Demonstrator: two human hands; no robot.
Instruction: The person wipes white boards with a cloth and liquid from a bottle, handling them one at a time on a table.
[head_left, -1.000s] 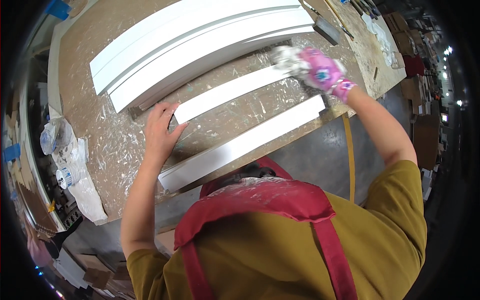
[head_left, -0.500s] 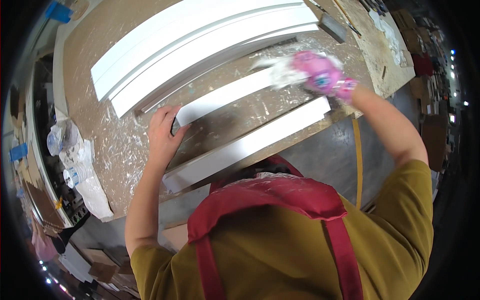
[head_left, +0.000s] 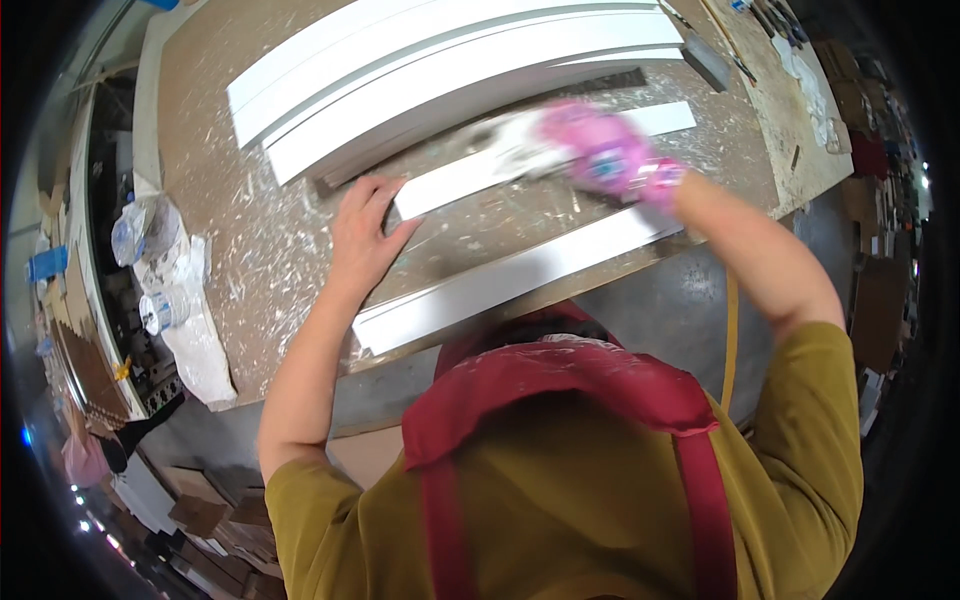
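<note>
A narrow white board (head_left: 450, 187) lies across the stained worktable (head_left: 265, 300). Bare, my left hand (head_left: 362, 235) grips its left end, fingers at the far corner and thumb by the near edge. My right hand (head_left: 605, 155), in a pink patterned glove, is closed on a white cloth (head_left: 518, 146) pressed on the board's upper face; both are smeared by motion. The board's right end shows beyond the glove. Nearer to me, a second white board (head_left: 520, 280) lies along the table's front edge, its right end by my right wrist.
A stack of long white boards (head_left: 450, 65) fills the far side. By its right end sits a grey block (head_left: 706, 62); tools (head_left: 780, 20) lie at the far right corner. Plastic tubs (head_left: 157, 312) rest on white sheeting at the left edge.
My gloved right hand has swept the cloth leftward along the board, baring its right end. The left hand stays at the left end. The whole view has shifted slightly.
</note>
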